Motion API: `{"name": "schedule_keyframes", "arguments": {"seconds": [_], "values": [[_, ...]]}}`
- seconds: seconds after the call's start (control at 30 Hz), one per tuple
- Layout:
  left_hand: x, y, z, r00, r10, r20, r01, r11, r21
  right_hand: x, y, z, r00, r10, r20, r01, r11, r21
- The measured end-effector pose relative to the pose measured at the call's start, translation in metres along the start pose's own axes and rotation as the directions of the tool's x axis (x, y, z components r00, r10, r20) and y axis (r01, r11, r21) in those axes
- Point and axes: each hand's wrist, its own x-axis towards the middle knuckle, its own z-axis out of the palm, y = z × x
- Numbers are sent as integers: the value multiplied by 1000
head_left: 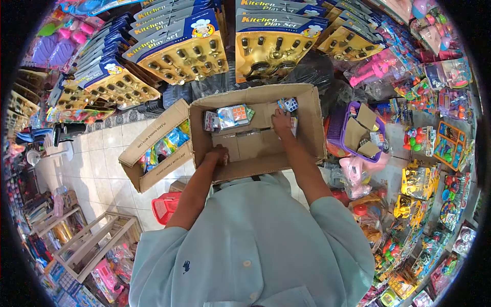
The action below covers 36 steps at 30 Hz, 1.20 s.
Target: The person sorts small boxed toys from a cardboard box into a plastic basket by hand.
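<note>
An open cardboard box [245, 148] sits in front of my body with a few packaged puzzle cubes in it. My right hand [281, 123] reaches into its right side, fingers closed at the left edge of a blue-and-white packaged puzzle cube [290, 105]. Another small pack [294, 124] lies partly hidden beside that hand. Near the box's front left corner, my left hand [220, 152] is curled low; what is in its fingers, if anything, is hidden. Along the back left lie a larger cube pack with an orange face [238, 112] and a smaller pack [211, 122].
Left of the box leans a smaller carton [156, 146] of colourful bagged toys. On the right stands a purple basket [335, 128] with cardboard pieces. Kitchen play sets [276, 46] hang behind. A red basket [164, 207] and a wooden rack [97, 245] are at lower left.
</note>
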Motion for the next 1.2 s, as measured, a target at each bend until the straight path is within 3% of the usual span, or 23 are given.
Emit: {"name": "schedule_keyframes", "arguments": {"seconds": [0.07,0.13,0.27,0.33,0.47,0.53,0.57,0.63,0.67,0.73,0.77,0.83,0.87,0.93,1.0,1.07,1.1,1.13,1.2], "values": [[-26,14,-28,996,-84,-37,77,985,-152,1,1,-8,999,-12,44,14,999,-36],[-41,22,-47,989,-139,-57,121,961,-249,2,1,-12,975,-24,223,50,992,-113],[-45,22,-56,991,-129,-34,117,963,-243,2,1,-10,974,-34,225,76,980,-183],[-53,29,-65,985,-170,-2,163,949,-268,-1,3,-17,948,-3,319,73,976,-207],[-70,54,-98,968,-246,45,248,917,-312,-6,11,-4,967,49,251,4,978,-208],[-73,59,-107,973,-227,30,227,932,-284,-9,19,-14,933,-106,344,87,994,69],[-77,63,-114,973,-230,21,227,933,-279,-8,20,-23,937,-102,335,85,994,66],[-88,72,-131,969,-230,-89,179,903,-390,-7,19,-44,746,-220,629,26,953,302],[-90,72,-139,968,-230,-98,177,907,-383,-13,19,-59,753,-215,622,24,953,301],[-86,71,-154,977,-205,51,208,891,-405,-31,19,-79,740,-221,635,-203,827,524],[-84,70,-156,978,-204,46,205,893,-402,-35,21,-83,744,-217,632,-203,827,524],[-83,67,-159,988,-137,-76,79,855,-512,-41,24,-96,714,-283,641,-370,625,688],[-97,76,-171,986,-142,-83,80,858,-508,-44,25,-102,720,-283,634,-363,625,691],[-140,108,-204,974,-40,-223,-135,687,-714,-56,27,-114,774,-282,567,-386,499,776],[-134,101,-192,958,-31,-284,-172,731,-661,-73,32,-130,780,-313,542,-395,426,814],[-176,130,-211,910,-71,-409,-301,566,-768,-93,31,-139,846,-241,475,-431,215,876],[-152,112,-185,878,-30,-477,-401,498,-769,-104,29,-145,864,-246,439,-422,121,899],[-167,123,-191,876,-26,-481,-405,500,-765,-114,27,-150,867,-242,436,-419,122,900],[-210,154,-209,895,-177,-408,-293,455,-841,-132,22,-158,926,-163,341,-360,-103,927]]}}
